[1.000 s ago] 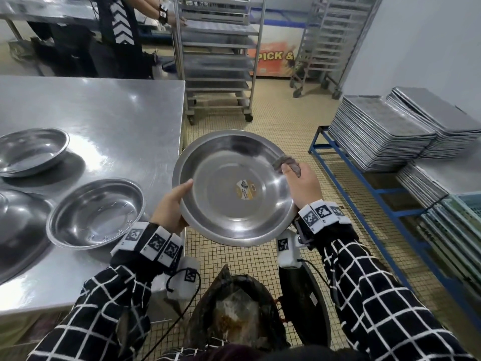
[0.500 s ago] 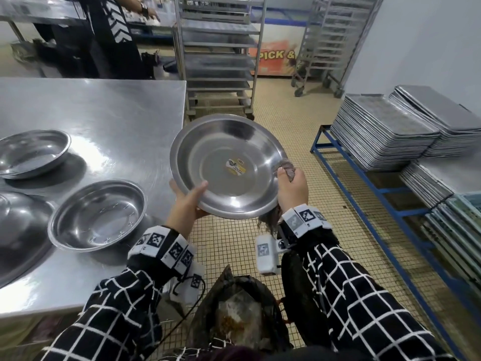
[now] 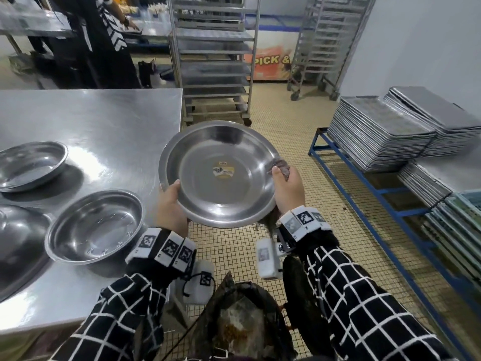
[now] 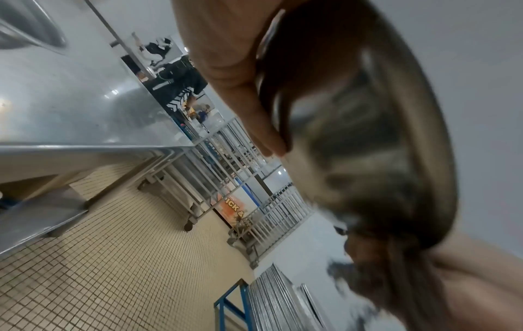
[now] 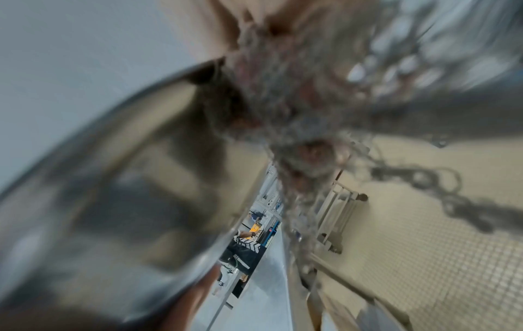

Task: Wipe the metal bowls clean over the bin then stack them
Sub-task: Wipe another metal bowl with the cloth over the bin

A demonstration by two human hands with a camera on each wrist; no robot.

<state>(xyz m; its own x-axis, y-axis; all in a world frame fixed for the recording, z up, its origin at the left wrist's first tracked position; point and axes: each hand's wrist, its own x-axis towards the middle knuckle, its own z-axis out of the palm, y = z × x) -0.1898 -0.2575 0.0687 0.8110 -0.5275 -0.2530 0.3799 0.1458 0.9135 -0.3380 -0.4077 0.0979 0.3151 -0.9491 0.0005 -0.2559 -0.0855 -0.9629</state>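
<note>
I hold a wide shallow metal bowl point(image 3: 221, 175) with a sticker at its centre, in the air past the steel table's point(image 3: 104, 126) right edge. My left hand point(image 3: 171, 207) grips its lower left rim, thumb on the inside; the left wrist view shows the bowl's underside point(image 4: 368, 145) and my fingers point(image 4: 240, 89) under it. My right hand point(image 3: 287, 186) pinches a grey-brown rag point(image 3: 279, 165) over the right rim; the rag point(image 5: 297, 112) is blurred in the right wrist view. Below stands the bin point(image 3: 242, 321) with a dark liner. A smaller bowl point(image 3: 96, 226) sits on the table near my left wrist.
Two more bowls lie on the table, one at the left point(image 3: 28, 165) and a large one at the left edge point(image 3: 18, 246). Stacked metal trays point(image 3: 377, 134) fill a blue rack point(image 3: 364, 183) on the right. Wheeled racks point(image 3: 213, 61) stand ahead. A person point(image 3: 104, 40) works at the back left.
The bowl has gone from tilted toward me to lying flatter, moving slightly forward and up. My right hand slid the rag from inside the bowl to its right rim.
</note>
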